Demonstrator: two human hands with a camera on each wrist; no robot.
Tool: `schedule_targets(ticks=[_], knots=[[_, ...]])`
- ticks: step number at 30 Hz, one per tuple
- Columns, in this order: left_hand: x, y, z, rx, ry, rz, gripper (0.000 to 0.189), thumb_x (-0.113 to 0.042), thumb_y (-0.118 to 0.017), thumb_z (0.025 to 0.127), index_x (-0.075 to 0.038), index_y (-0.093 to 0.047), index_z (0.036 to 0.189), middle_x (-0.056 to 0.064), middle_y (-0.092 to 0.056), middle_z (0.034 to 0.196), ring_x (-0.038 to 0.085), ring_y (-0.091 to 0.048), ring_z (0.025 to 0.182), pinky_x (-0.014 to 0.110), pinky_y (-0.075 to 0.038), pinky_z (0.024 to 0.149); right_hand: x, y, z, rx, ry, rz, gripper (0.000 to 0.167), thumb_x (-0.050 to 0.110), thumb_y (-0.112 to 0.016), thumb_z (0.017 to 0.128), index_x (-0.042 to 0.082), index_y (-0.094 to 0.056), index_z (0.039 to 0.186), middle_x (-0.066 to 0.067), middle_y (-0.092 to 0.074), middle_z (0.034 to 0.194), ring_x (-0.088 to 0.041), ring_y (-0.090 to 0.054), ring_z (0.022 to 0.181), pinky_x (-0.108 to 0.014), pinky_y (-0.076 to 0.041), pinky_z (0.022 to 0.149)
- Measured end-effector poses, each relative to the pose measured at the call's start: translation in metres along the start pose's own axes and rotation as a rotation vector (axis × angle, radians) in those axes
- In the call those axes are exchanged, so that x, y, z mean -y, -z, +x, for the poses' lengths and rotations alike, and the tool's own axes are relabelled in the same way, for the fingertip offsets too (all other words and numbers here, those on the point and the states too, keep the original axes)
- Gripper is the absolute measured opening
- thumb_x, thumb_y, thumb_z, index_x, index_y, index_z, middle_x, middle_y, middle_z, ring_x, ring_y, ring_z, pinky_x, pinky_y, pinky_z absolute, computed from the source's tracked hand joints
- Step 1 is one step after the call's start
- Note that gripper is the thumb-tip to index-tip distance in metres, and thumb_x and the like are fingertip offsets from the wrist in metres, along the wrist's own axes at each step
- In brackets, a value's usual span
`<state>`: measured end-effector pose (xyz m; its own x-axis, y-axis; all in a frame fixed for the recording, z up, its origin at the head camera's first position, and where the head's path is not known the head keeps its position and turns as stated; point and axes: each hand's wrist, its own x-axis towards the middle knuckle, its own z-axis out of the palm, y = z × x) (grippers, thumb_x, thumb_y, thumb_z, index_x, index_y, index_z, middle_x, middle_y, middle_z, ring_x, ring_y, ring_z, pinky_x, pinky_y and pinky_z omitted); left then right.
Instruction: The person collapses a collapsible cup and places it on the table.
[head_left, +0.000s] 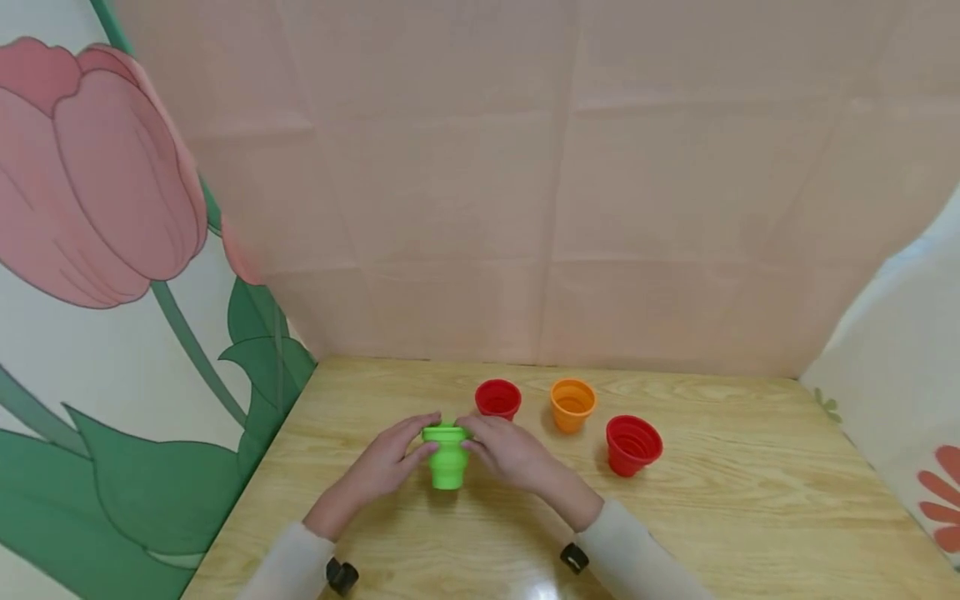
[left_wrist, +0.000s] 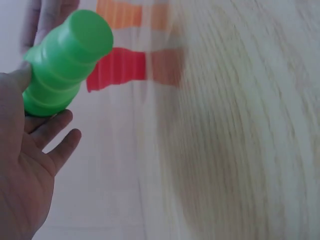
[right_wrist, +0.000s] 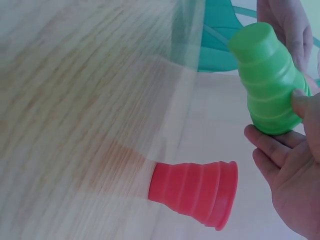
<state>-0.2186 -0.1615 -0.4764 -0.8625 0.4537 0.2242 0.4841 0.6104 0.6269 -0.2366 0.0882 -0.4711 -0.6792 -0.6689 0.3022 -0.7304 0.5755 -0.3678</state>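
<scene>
A bright green ribbed, stepped cup (head_left: pixel 447 465) is held upright above the table, its wide rim at the top and narrow base below. My left hand (head_left: pixel 390 457) grips its left side near the rim, thumb on the near face and fingers behind. From the other side my right hand (head_left: pixel 510 450) grips the rim the same way. Both wrist views show the green cup (left_wrist: pixel 70 62) lifted, its base off the wood. Behind my right hand stands a red cup (head_left: pixel 498 397), its lower part hidden by that hand.
An orange cup (head_left: pixel 573 405) stands upright to the right of the far red cup. Nearer and further right is a second red cup (head_left: pixel 633 445). The wooden table (head_left: pixel 750 500) ends at a pink cloth backdrop (head_left: pixel 555 208), with a tulip-printed panel (head_left: pixel 112 183) on the left.
</scene>
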Motion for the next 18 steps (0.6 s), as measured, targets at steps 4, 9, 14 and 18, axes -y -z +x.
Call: schedule_targets(ticks=[4, 9, 14, 18], knots=[[0.000, -0.005, -0.002, -0.026, 0.018, -0.018, 0.049, -0.039, -0.056, 0.103, -0.007, -0.057, 0.141, 0.007, -0.062, 0.138, 0.027, -0.056, 0.131, 0.049, -0.046, 0.109, 0.002, 0.002, -0.005, 0.019, -0.006, 0.066, 0.032, 0.032, -0.056, 0.105, 0.015, -0.057, 0.131, 0.002, -0.068, 0.116, -0.014, -0.065, 0.103, -0.036, -0.057, 0.093], [-0.002, -0.009, -0.007, 0.002, 0.022, -0.053, 0.045, -0.041, -0.053, 0.104, -0.010, -0.059, 0.136, 0.005, -0.066, 0.131, 0.025, -0.062, 0.123, 0.048, -0.051, 0.104, 0.003, 0.000, -0.010, 0.045, -0.037, 0.091, 0.034, 0.039, -0.054, 0.105, 0.017, -0.057, 0.130, 0.004, -0.068, 0.113, -0.015, -0.066, 0.101, -0.035, -0.057, 0.090], [-0.004, -0.007, -0.008, 0.059, -0.009, -0.132, 0.033, -0.043, -0.056, 0.103, -0.021, -0.060, 0.127, -0.010, -0.068, 0.117, 0.015, -0.066, 0.112, 0.042, -0.055, 0.098, 0.001, -0.003, -0.015, 0.027, -0.023, 0.096, 0.026, 0.036, -0.055, 0.105, 0.018, -0.059, 0.123, 0.006, -0.068, 0.105, -0.009, -0.063, 0.091, -0.030, -0.057, 0.082], [-0.005, -0.005, -0.006, 0.099, -0.038, -0.156, 0.029, -0.042, -0.058, 0.103, -0.022, -0.061, 0.124, -0.011, -0.069, 0.114, 0.015, -0.067, 0.109, 0.046, -0.056, 0.097, -0.001, -0.004, -0.018, 0.010, -0.004, 0.085, 0.021, 0.033, -0.057, 0.105, 0.018, -0.059, 0.119, 0.009, -0.066, 0.098, -0.005, -0.059, 0.084, -0.026, -0.054, 0.075]])
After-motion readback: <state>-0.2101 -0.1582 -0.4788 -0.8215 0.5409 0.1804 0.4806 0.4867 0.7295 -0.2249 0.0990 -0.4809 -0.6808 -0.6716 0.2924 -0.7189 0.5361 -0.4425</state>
